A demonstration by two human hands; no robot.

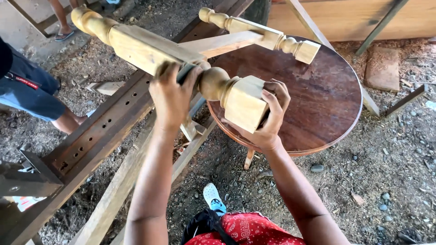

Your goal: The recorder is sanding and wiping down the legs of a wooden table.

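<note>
Here both hands clamp the turned wooden leg [150,50]: left hand [172,97] mid-shaft, right hand [270,115] gripping its square end.

Gravelly dirt floor [390,177], timber boards [349,18]

under left hand [171,97]: dark pad, mostly covered
round table [318,113]: near rim behind turned leg [181,59]
bystander [27,90], upper left: cut off by frame edge
right hand [270,115]: palm hidden
</note>
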